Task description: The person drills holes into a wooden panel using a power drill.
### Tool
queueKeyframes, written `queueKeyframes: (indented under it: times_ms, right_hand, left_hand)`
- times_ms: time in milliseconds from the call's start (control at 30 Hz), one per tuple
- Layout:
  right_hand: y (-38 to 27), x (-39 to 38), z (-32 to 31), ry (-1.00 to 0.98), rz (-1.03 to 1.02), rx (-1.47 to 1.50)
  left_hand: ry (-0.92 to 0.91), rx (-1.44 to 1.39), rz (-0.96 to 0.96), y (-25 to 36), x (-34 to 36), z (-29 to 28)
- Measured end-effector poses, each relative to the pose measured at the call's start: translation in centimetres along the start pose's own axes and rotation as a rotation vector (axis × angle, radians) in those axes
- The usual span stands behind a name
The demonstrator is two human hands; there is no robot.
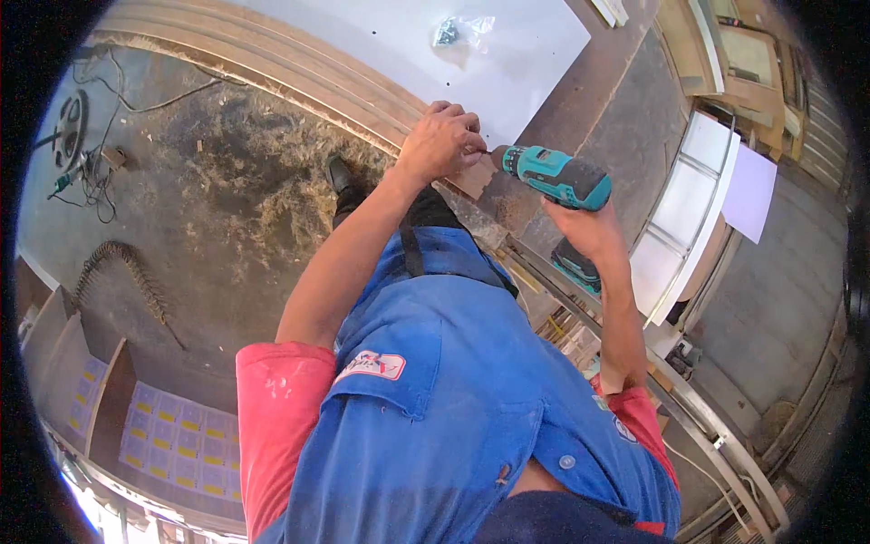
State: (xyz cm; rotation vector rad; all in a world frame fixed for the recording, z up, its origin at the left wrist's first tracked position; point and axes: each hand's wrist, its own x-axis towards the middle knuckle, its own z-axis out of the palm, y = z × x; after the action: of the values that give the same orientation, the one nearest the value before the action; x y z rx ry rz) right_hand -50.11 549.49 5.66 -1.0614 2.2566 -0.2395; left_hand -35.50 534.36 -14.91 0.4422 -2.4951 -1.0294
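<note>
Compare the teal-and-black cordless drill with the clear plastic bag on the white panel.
The teal-and-black cordless drill is opaque; the clear plastic bag is see-through and crumpled. The drill is gripped in the right hand; the bag lies untouched on the white panel. The drill looks larger than the bag.

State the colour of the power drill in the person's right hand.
The power drill is teal and black, seen in the head view.

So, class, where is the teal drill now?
In the head view, above and right of centre, the teal drill is in the right hand, just right of the left hand.
</note>
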Motion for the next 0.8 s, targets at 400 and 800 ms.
queueKeyframes:
  times_ms: [400, 800]
  right_hand:
    - [-0.7, -0.1, 0.0, -0.019, 0.029, 0.009]
    - [1.5, 0.1, 0.2, -0.015, 0.071, -0.091]
  left_hand:
    - [0.034, -0.075, 0.029, -0.4, -0.1, 0.5]
    - [0.007, -0.068, 0.006, 0.1, 0.1, 0.4]
